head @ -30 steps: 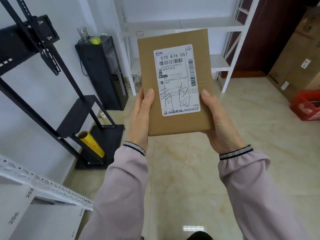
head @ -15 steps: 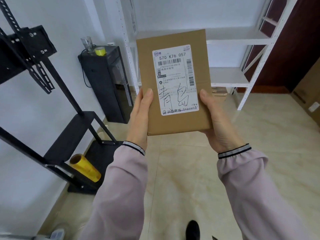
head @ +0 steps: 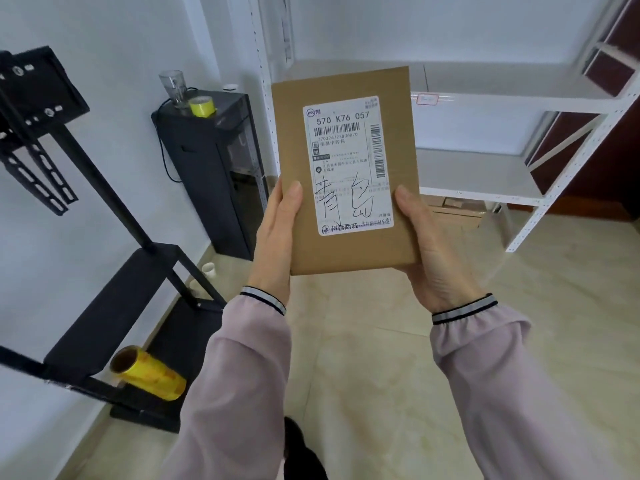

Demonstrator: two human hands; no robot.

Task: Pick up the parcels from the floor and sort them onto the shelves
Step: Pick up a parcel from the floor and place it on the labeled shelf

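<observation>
Nearest: both arms in pale pink sleeves w/ striped cuffs, cut off at bottom edge. Dark shoe (head: 294, 441) pokes out btwn them, mostly hidden. Left hand (head: 277, 240) grips parcel (head: 346, 168) on its left edge, thumb lying on the front face; right hand (head: 433, 258) clamps the right edge + lower corner, thumb on front too. Fingers of both are behind the parcel, not visible. Parcel is held upright at about chest height, mid-frame, off the floor, label facing cam. It's a flat brown cardboard mailer, portrait, clean edges, no visible dents. White shipping label (head: 348, 166) covers most of the front: "570 K76 057", barcodes top and right side, big handwritten black characters across lower half, small print too fine to read. Floor is glossy beige tile. Left side: black metal stand (head: 114, 306) w/ a yellow film roll (head: 149, 374) lying on its base, upper bracket cut off by frame edge. Further back, black cabinet (head: 214, 168) against the wall w/ a clear glass (head: 172, 86) and yellow tape roll (head: 202, 106) on top. Farthest: white metal shelves (head: 485, 181) behind the parcel, part-blocked by it; small tag on upper shelf edge unreadable; cardboard under the lowest shelf, can't tell what it is.
</observation>
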